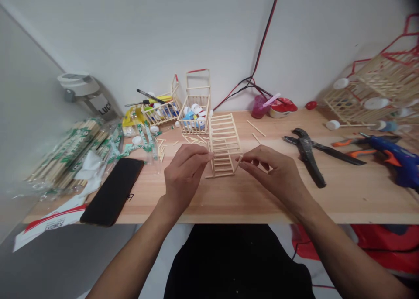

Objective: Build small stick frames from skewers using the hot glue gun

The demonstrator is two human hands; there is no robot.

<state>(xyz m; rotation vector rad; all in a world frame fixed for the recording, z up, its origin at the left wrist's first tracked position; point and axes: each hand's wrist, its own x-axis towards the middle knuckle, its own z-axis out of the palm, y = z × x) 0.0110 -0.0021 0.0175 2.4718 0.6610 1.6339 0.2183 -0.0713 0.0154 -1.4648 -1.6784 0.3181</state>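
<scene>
In the middle of the bench stands a small frame (pixel 225 137) built of thin wooden sticks, with rungs like a ladder. At its near left edge my left hand (pixel 186 168) is closed, thumb and fingertips pinching the frame. My right hand (pixel 273 168) is closed at the near right corner, pinching a short wooden stick (pixel 238 163) that slants against the frame. Its other fingers are curled. Just behind the frame are two finished-looking stick carts, one upright cart (pixel 196 102) and one tilted cart (pixel 162 111), both holding bottle caps and small coloured pieces.
Left lie a black phone (pixel 113 192), packed chopsticks (pixel 70 150) and a bottle (pixel 93 98). Cut stick pieces (pixel 161 150) lie near the carts. On the right are black-handled cutters (pixel 307 155), a blue glue gun (pixel 393 155) and larger stick carts (pixel 376 85). Cables (pixel 252 76) run down the wall.
</scene>
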